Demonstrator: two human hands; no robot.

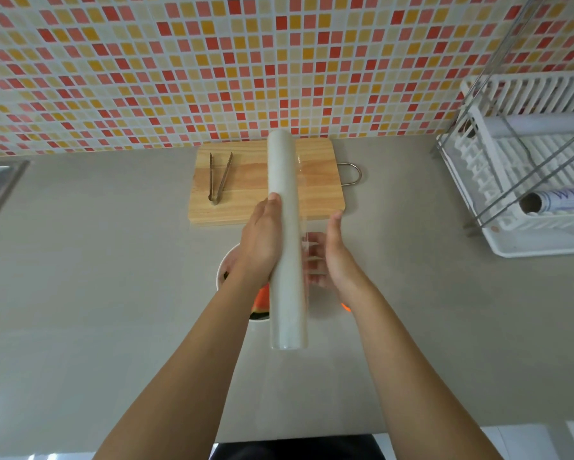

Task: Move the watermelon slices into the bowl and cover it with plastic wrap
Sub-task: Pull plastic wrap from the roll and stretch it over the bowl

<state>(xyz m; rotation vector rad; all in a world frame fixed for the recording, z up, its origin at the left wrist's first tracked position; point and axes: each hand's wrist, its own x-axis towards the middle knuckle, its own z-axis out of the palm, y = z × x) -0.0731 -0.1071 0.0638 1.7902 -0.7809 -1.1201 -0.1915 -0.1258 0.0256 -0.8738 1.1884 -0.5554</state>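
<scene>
White plastic wrap roll (286,240), smooth cylinder: I see left hand (258,247) fingers clamped on it above bowl (225,264); right hand (337,257) fingers apart beside. Watermelon slices (261,302) in bowl; steel tongs (218,176) on wooden cutting board (249,180).

Blue letters "WRA" showed on a roll (559,201) lying in the white rack (518,237), rest cut off; nothing else legible

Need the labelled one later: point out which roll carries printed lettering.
The roll lying lowest in the white dish rack, showing blue letters; the held white plastic-wrap roll and upper rack roll look plain.
</scene>
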